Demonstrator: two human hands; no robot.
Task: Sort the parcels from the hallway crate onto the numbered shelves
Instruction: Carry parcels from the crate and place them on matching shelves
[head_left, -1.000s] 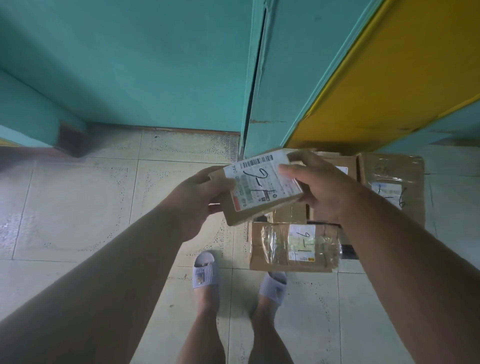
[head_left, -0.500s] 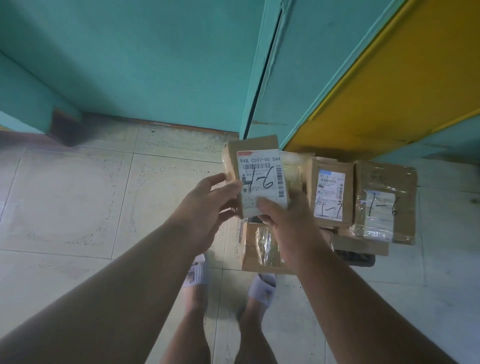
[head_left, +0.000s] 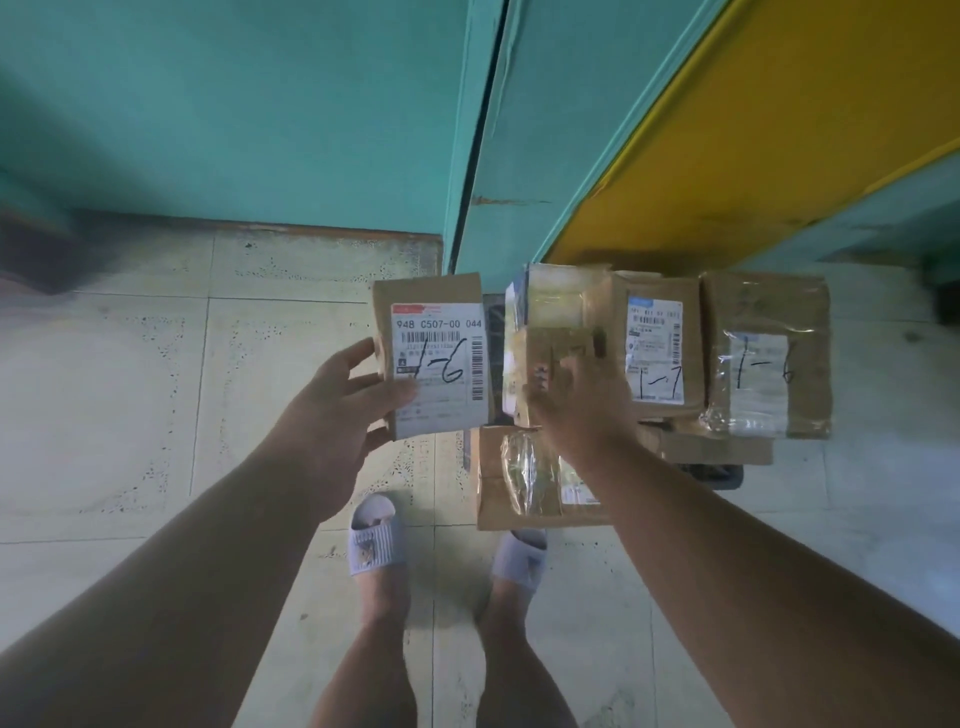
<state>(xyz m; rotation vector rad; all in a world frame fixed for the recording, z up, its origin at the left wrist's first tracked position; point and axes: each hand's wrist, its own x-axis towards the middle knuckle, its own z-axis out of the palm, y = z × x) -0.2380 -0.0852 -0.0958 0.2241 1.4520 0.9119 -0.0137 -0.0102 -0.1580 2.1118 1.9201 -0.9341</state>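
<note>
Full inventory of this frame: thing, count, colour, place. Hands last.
Brown cardboard parcel marked 1-6: 1, held up left of the stack.
Brown cardboard parcel marked 1-7: 1, on the stack.
Taped brown parcel marked 1-6: 1, stack's right end.
Clear-taped brown parcel: 1, under the right hand.
Brown parcel near the feet: 1, stack's near side.
Teal wall panels: behind.
Yellow panel: upper right.
Pale tiled floor: below.
White slippers: 2.
Left hand: grips the held parcel.
Right hand: blurred, on the clear-taped parcel.

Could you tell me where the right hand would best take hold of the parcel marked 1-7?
Probably by its two long side edges, coming down from above. The parcel marked 1-7 lies flat, label up, packed close between a taped parcel and a parcel marked 1-6, so fingers must wedge into narrow gaps. The right hand is blurred, beside it.
</note>
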